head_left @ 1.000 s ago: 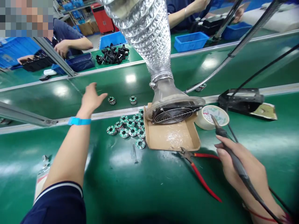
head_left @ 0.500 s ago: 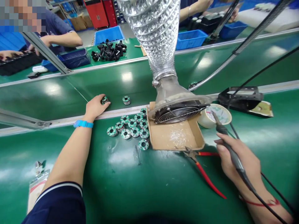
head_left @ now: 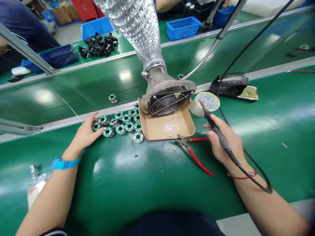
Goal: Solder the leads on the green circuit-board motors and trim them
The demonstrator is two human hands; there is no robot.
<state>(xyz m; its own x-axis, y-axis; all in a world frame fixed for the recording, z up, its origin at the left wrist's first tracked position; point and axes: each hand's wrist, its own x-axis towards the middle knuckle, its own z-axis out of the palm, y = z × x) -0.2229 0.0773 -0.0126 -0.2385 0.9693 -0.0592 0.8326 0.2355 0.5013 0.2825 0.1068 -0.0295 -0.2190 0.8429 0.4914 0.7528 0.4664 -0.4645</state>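
My left hand (head_left: pixel 85 132) rests at the left end of a group of small ring-shaped parts (head_left: pixel 120 129) with green circuit-board tops. Its thumb and fingers are spread around a ring-shaped part (head_left: pixel 96 127), which the hand partly covers; two more lie close to the fingertips. In my right hand (head_left: pixel 227 141) is a soldering iron (head_left: pixel 219 132), held like a pen, its cable running back along the forearm. The iron's tip points at a round cream-coloured item (head_left: pixel 197 109) with a printed top. Red-handled cutters (head_left: pixel 183 141) lie left of that hand, handles spread.
A shallow cardboard box (head_left: pixel 159 126) with thin wire bits sits under the fume extractor hood (head_left: pixel 169 98). One more ring part (head_left: pixel 113 98) stands behind the ledge. A black holder (head_left: pixel 230 85) is at the right. Co-workers' arms and blue bins (head_left: pixel 183 28) show beyond the panel.
My left hand has come back from the ledge to the group's left end, where two more ring parts now lie. The right hand still holds the soldering iron. The view has shifted.
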